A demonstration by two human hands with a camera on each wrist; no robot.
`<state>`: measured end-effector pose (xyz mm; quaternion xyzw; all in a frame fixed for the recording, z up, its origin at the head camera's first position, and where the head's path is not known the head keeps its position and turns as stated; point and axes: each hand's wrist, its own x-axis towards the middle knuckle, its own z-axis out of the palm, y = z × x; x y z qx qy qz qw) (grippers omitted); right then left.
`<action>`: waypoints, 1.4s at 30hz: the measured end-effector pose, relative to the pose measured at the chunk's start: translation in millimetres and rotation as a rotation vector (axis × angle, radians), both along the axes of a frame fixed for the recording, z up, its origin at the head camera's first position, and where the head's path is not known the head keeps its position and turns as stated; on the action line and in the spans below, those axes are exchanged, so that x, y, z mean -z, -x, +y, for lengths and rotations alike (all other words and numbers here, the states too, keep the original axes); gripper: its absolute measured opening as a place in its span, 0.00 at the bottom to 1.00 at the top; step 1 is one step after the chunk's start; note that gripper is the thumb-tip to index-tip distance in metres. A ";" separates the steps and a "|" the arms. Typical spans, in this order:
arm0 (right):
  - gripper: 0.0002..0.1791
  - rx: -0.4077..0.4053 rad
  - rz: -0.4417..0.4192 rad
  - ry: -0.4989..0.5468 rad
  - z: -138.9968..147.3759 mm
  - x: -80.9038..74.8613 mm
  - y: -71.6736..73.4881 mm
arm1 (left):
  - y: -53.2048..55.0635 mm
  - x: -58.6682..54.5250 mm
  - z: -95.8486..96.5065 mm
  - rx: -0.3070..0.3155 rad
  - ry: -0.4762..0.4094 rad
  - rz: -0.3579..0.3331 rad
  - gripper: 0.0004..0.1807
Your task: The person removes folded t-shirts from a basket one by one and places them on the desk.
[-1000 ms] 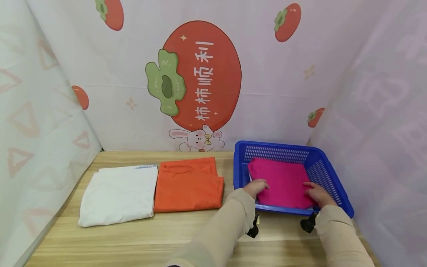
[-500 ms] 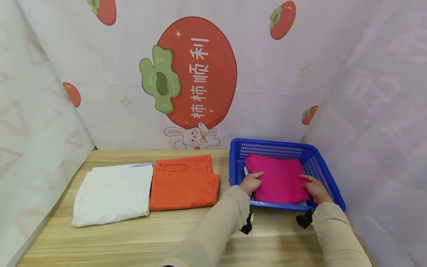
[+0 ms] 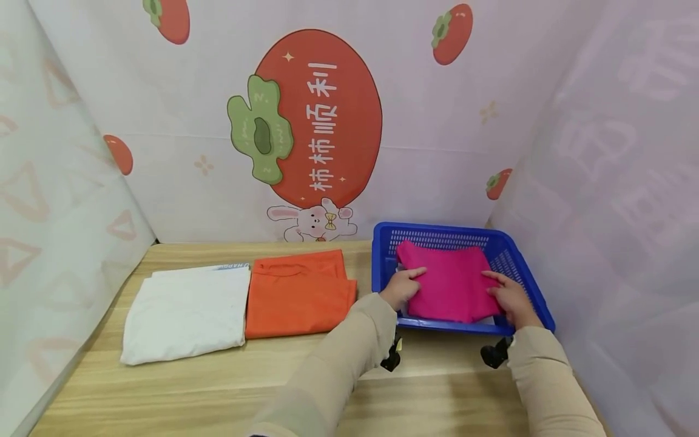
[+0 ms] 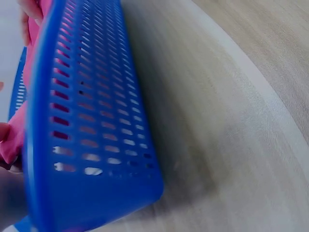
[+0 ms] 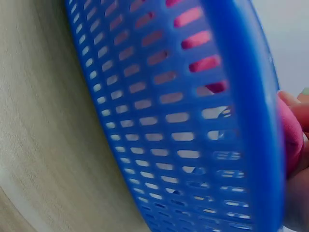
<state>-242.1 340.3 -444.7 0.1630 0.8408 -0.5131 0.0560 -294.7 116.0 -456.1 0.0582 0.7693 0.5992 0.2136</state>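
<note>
A folded pink garment [image 3: 449, 285] is held inside a blue plastic basket [image 3: 453, 328], its far edge near the basket's back wall. My left hand [image 3: 401, 287] grips its left edge, with the thumb on top and the other fingers underneath. At the opposite edge, my right hand [image 3: 512, 298] pinches the cloth in the same way. White cloth shows beneath the pink one. In the left wrist view, pink cloth [image 4: 13, 137] sits between fingertips above the basket wall [image 4: 91, 200]. The right wrist view shows the pink edge [image 5: 289, 133] in my fingers beyond the rim [image 5: 248, 96].
To the left, a folded orange T-shirt [image 3: 300, 303] lies beside a folded white garment [image 3: 185, 315] on the wooden table [image 3: 218, 388]. A printed curtain [image 3: 426, 121] stands behind the table, and more curtain closes off both sides, the right one close to the basket.
Both hands have gone from resting at the pink garment's edges to gripping it, and its near edge has risen slightly. The head view has shifted a little.
</note>
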 end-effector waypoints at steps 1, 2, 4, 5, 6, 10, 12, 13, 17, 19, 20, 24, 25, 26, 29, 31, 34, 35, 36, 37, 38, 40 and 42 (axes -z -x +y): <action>0.27 0.001 0.006 0.007 -1.6 -3.0 0.1 | 1.1 -2.0 -1.8 0.004 -0.007 -0.002 0.30; 0.27 0.001 0.016 0.009 -3.3 -5.5 0.4 | 1.6 -5.0 -4.1 0.004 -0.015 -0.001 0.29; 0.27 0.001 0.043 0.016 -6.5 -10.0 0.9 | 2.7 -9.0 -8.6 0.004 -0.034 -0.004 0.29; 0.27 0.003 0.056 0.021 -8.3 -12.1 0.9 | 2.9 -11.0 -11.1 0.002 -0.043 -0.006 0.28; 0.26 0.005 0.066 0.027 -10.1 -14.1 0.8 | 2.9 -12.5 -13.7 0.000 -0.057 -0.009 0.27; 0.26 0.035 0.089 0.048 -18.2 -22.7 -3.1 | 0.5 -17.6 -24.5 0.005 -0.078 0.003 0.25; 0.26 0.047 0.095 0.048 -22.8 -27.8 -6.9 | -2.0 -21.0 -29.9 0.009 -0.079 0.012 0.25; 0.26 0.051 0.100 0.048 -25.2 -30.4 -9.1 | -3.4 -23.2 -32.8 0.013 -0.079 0.020 0.25; 0.26 0.057 0.135 0.051 -36.0 -40.7 -19.2 | -8.6 -30.7 -45.0 0.029 -0.088 0.054 0.24; 0.25 0.058 0.156 0.073 -42.5 -44.9 -24.4 | -12.4 -33.4 -52.9 0.043 -0.101 0.077 0.24; 0.25 0.055 0.163 0.093 -46.1 -46.8 -27.0 | -14.8 -34.5 -57.5 0.048 -0.104 0.087 0.24; 0.25 0.034 0.197 0.160 -62.3 -51.1 -36.4 | -27.0 -38.5 -78.0 0.066 -0.146 0.103 0.23; 0.25 0.029 0.204 0.174 -66.9 -51.6 -38.4 | -30.1 -39.0 -83.2 0.069 -0.159 0.102 0.22; 0.25 0.026 0.212 0.179 -71.5 -51.6 -40.2 | -32.9 -39.7 -88.4 0.068 -0.162 0.100 0.22; 0.24 0.025 0.231 0.164 -86.1 -50.8 -45.4 | -40.8 -40.2 -103.3 0.063 -0.187 0.101 0.21; 0.24 0.028 0.243 0.145 -96.6 -49.7 -49.3 | -45.6 -39.9 -113.1 0.053 -0.197 0.097 0.21; 0.23 0.040 0.269 0.129 -113.3 -47.8 -56.3 | -53.5 -39.9 -128.0 0.036 -0.205 0.109 0.21; 0.23 0.048 0.281 0.135 -118.8 -47.0 -58.7 | -56.4 -39.9 -133.1 0.030 -0.203 0.116 0.21; 0.23 0.054 0.291 0.148 -124.6 -46.3 -60.3 | -58.5 -40.0 -138.4 0.027 -0.201 0.122 0.21; 0.23 0.059 0.299 0.165 -130.2 -45.6 -62.0 | -60.7 -40.1 -143.7 0.022 -0.196 0.132 0.21; 0.22 0.063 0.304 0.186 -135.5 -45.0 -63.6 | -63.1 -40.0 -149.0 0.017 -0.191 0.140 0.21; 0.22 0.067 0.317 0.231 -145.5 -43.7 -66.6 | -67.9 -39.5 -159.5 0.008 -0.188 0.151 0.20; 0.22 0.065 0.322 0.244 -154.7 -43.0 -68.7 | -72.5 -38.8 -169.5 -0.001 -0.201 0.157 0.20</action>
